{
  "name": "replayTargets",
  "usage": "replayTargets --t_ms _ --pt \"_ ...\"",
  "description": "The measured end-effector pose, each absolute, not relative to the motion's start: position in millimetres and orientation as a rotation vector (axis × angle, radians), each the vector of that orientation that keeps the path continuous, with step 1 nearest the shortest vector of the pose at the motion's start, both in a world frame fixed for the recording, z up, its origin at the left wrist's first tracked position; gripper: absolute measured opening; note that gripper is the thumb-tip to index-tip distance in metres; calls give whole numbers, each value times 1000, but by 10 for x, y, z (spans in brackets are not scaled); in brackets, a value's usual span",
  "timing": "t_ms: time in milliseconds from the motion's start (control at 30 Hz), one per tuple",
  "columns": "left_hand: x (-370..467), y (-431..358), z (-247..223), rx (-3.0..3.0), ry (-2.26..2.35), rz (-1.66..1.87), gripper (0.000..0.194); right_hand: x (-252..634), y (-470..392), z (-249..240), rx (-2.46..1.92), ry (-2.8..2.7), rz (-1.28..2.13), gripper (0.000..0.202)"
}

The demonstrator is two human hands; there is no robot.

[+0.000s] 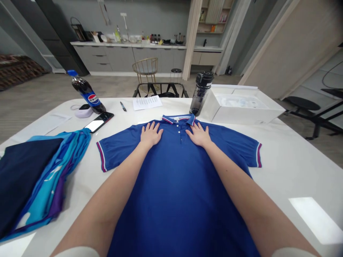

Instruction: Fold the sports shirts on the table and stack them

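Polo shirt point(182, 178), qty 1, royal blue, short sleeves point(118, 148) w/ red-and-white trimmed ends, matching trim on collar point(166, 119). Location: front side up on white table point(278, 153), mid-view, collar end farthest from wearer; hem out of frame, so its lie can't be told. L hand point(151, 134): palm down, fingers spread, on upper chest. R hand point(198, 134): same pose, other side of placket point(179, 132), fingertips by collar tip (touching or not, can't tell). Neither hand pinches cloth. Handling, est.: light, soft, limp; smooth knit, prob. a bit slippery on the glossy top, not fragile, apt to ruck if pushed w/ one hand only. Collar & placket prob. stiffest parts. Best hold, est.: both shoulders at once, or sleeve ends; avoid tugging at placket buttons. Adjacent stock: pile of garments point(29, 171), navy on top, off to L side; phone point(99, 122) & cola bottle point(91, 96) beyond pile; pen point(123, 106), printed sheet point(147, 102) past collar; dark tumbler point(200, 94) just behind collar; white box point(241, 115), far R, contents unclear.
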State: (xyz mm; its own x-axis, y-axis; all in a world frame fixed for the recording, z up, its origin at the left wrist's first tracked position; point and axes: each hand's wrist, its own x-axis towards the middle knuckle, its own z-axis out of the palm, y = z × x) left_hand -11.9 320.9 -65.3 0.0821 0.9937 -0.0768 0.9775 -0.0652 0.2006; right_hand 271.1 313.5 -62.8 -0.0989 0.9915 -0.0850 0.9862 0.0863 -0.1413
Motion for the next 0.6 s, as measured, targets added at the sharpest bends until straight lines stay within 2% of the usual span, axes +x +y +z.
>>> replayTargets --t_ms 367,467,600 --pt "90 3281 -634 2068 2211 247 67 2561 3345 -628 -2187 -2172 277 78" --pt "234 3110 -638 2269 2074 351 70 2561 3342 -646 -2205 -2156 263 78" --pt "295 2940 -665 2289 1908 260 76 2550 3348 -654 -2202 -2154 277 80"
